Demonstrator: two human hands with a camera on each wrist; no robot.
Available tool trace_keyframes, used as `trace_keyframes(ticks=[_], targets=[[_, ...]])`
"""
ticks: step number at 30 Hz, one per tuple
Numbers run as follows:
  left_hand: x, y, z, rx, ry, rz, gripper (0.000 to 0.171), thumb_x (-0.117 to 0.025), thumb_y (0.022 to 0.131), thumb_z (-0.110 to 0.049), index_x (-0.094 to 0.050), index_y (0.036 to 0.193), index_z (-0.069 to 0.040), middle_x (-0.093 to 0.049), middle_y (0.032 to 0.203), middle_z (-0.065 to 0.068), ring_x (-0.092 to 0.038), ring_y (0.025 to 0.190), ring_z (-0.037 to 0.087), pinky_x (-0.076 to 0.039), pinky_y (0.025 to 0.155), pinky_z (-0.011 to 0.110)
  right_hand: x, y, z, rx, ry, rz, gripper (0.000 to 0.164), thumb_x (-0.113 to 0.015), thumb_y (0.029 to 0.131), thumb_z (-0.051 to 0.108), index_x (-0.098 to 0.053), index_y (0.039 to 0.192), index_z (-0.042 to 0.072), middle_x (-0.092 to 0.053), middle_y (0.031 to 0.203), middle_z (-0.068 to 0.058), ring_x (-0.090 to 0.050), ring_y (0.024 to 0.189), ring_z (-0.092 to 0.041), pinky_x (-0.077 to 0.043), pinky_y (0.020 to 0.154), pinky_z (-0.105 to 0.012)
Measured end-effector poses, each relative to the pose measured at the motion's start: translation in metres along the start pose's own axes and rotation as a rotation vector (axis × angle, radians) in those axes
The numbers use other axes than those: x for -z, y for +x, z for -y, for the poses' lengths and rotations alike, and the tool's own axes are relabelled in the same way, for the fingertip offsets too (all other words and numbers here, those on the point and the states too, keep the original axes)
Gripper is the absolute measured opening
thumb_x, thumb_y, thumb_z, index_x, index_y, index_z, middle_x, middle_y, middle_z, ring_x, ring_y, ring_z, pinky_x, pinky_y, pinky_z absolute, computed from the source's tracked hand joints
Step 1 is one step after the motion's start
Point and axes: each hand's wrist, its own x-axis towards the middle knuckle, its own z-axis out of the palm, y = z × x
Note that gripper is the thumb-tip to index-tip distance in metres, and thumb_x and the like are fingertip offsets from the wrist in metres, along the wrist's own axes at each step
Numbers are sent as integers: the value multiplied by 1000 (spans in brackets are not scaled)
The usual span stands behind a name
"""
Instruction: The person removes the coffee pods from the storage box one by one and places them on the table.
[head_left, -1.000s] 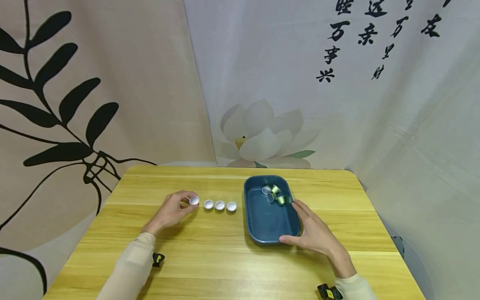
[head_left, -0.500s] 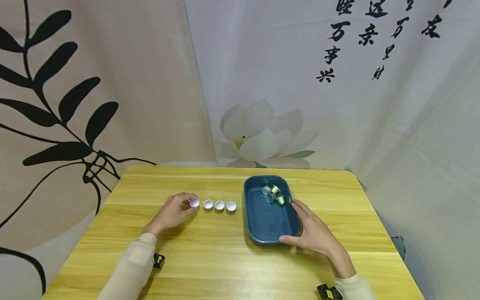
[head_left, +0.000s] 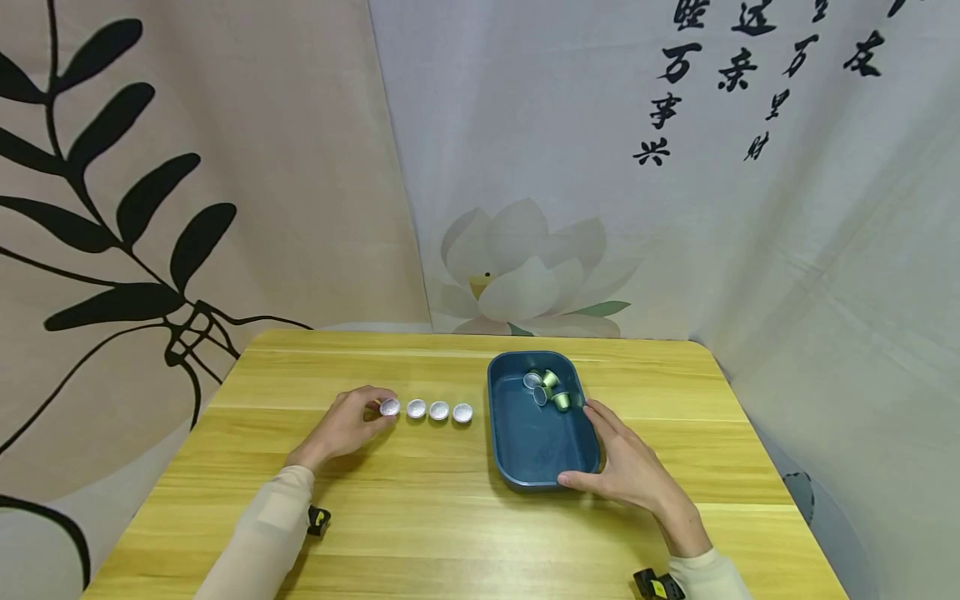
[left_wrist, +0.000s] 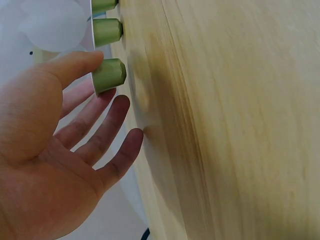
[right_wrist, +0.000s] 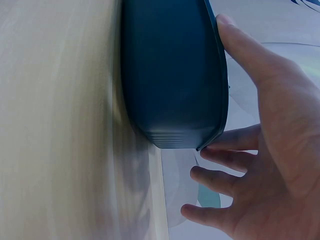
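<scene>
My left hand pinches a coffee capsule between thumb and forefinger, its silver lid facing up and its green body below. The other fingers are spread apart from it. This capsule is at the left end of a row with three more capsules, also lids up. My right hand rests against the dark blue tray, thumb on the near rim and fingertips at the right side, the fingers fairly straight. Inside the tray's far part lie several loose green capsules, tipped in different directions.
Everything stands on a light wooden table. Its far edge meets a hanging cloth with a printed flower and dark writing. A leaf-patterned cloth hangs at the left.
The left hand and its capsule have come very slightly right and down, nearer the row. The right hand and tray have stayed in place.
</scene>
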Motion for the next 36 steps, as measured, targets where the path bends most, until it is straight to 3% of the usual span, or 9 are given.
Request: trace_keyframes(ticks=[21,36], targets=[[-1,1,-1,8,-12,1,32,-82,105,-11,-76,135,-4,-79,133,18,-77,118,36,-67,99,56,0,0,1,-2,3,-1,126,-95,81,68,-42,171,-2,-39,181,-23,-56,154,-54,-57,115,-73],[0,0,1,18,-2,7,56,-87,102,-17,-66,151,-1,-73,143,21,-73,125,40,-65,103,60,1,0,2,-7,-9,-6,124,-96,81,66,-43,170,-2,-40,181,-23,-56,153,-54,-57,114,-73]])
